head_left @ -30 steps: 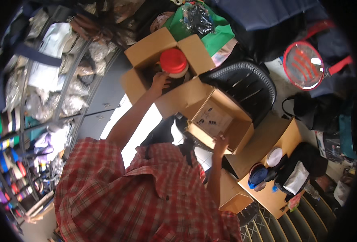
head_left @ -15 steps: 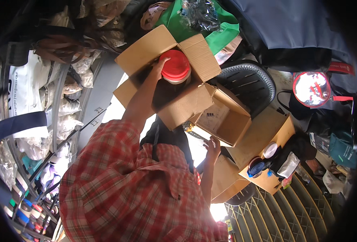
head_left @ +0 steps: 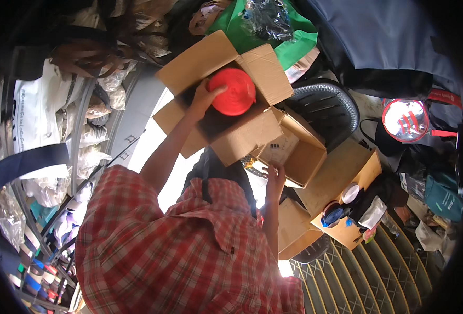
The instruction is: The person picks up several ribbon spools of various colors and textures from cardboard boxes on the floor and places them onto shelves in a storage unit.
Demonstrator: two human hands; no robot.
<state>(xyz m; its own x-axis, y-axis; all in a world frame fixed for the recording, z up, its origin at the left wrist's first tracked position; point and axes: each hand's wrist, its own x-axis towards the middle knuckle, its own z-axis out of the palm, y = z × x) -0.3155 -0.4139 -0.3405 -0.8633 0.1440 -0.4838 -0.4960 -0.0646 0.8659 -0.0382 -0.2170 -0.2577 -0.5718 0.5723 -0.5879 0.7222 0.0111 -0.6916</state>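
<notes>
The person's left hand (head_left: 206,97) is clamped on the left edge of a round, ringed, glossy red lid (head_left: 235,93), thumb across its top face and the other fingers largely hidden. That lid is framed by the opening of a brown cardboard box with spread flaps (head_left: 248,138), the landmark here. Just beyond the landmark's lower right, the right hand (head_left: 276,177) is at the near edge of a second, shallower open brown cardboard box (head_left: 307,159), fingers bent; whether they grip that edge cannot be told. Right of the landmark stands a black slatted plastic chair (head_left: 323,107); above it lies a bright green fabric bag (head_left: 299,46). Well left of it, clear plastic packets (head_left: 93,135) fill a rack.
</notes>
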